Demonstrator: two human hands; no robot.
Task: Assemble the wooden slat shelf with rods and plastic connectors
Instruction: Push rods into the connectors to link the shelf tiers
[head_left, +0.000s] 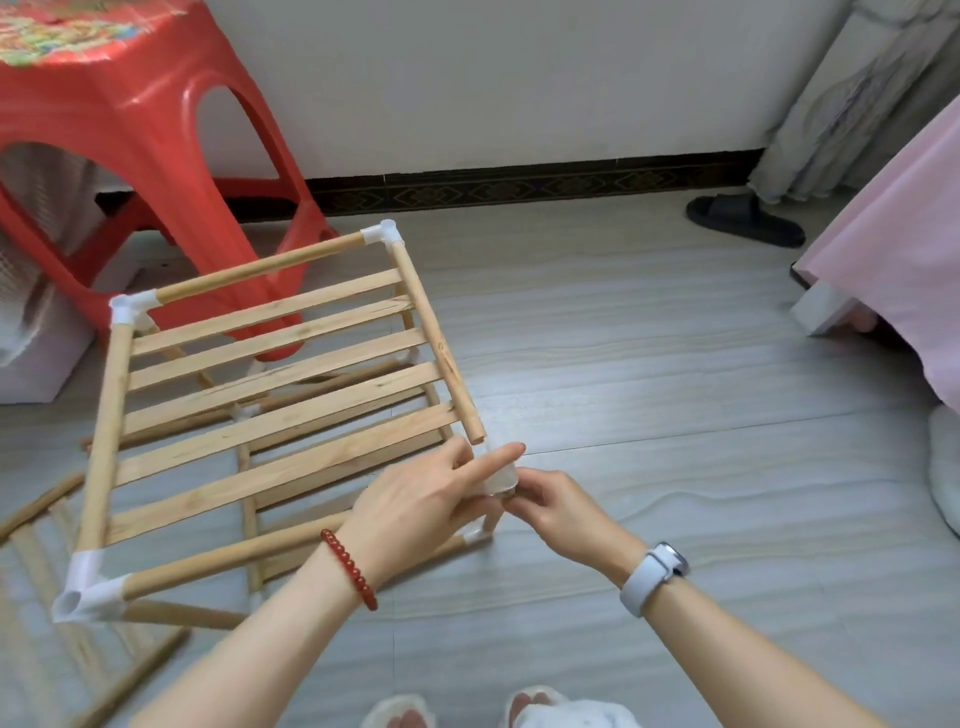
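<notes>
Soft, even daylight, faint shadows, glare on the red stool (130, 104), wide-angle bending and blur toward the edges.

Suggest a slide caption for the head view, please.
Both hands fit a white connector beside the slat shelf's bare rod end.

Tilted slat shelf (270, 384) with three white corner connectors; the fourth connector (501, 475) sits at its four-o'clock corner.

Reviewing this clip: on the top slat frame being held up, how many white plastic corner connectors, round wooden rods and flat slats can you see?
White plastic connectors: 4 (three fitted corners, plus one in the grip of both hands, off the rod)
Round wooden rods: 4
Flat slats: 7
Total: 15
</notes>
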